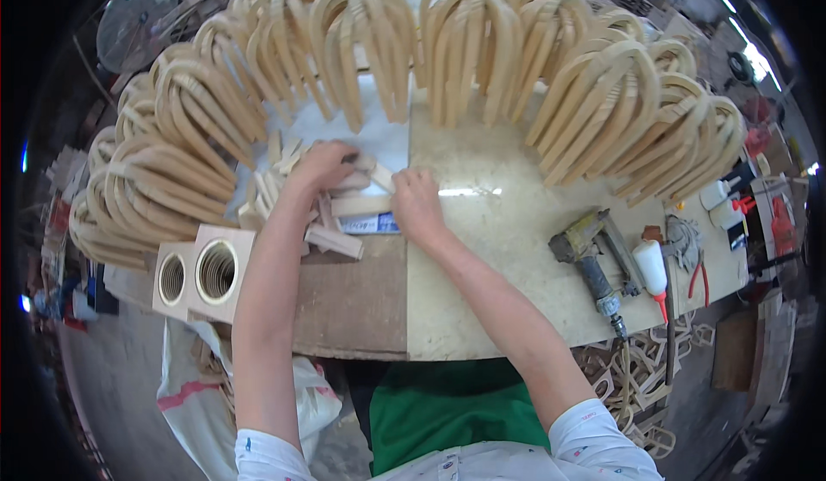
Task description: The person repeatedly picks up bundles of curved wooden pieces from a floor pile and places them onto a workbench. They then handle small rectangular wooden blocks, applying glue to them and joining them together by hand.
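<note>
My left hand (325, 164) is over a pile of small pale wood pieces (268, 187) left of the table's middle. Its fingers are curled, and what they hold, if anything, is hidden. My right hand (417, 206) is closed at the right end of a pale wood strip (366, 206). A short wood block (380, 176) lies slantwise between my hands. Under the strip shows a blue and white box (368, 224). Nearer me, another wood block (335, 243) rests beside the pile.
Bent-wood frames (471, 42) stand in an arc around the table's far side. At right lie a nail gun (594, 257), a white glue bottle (652, 270) and red-handled pliers (699, 281). Wood blocks with round holes (217, 270) sit at front left, above a white sack (194, 395).
</note>
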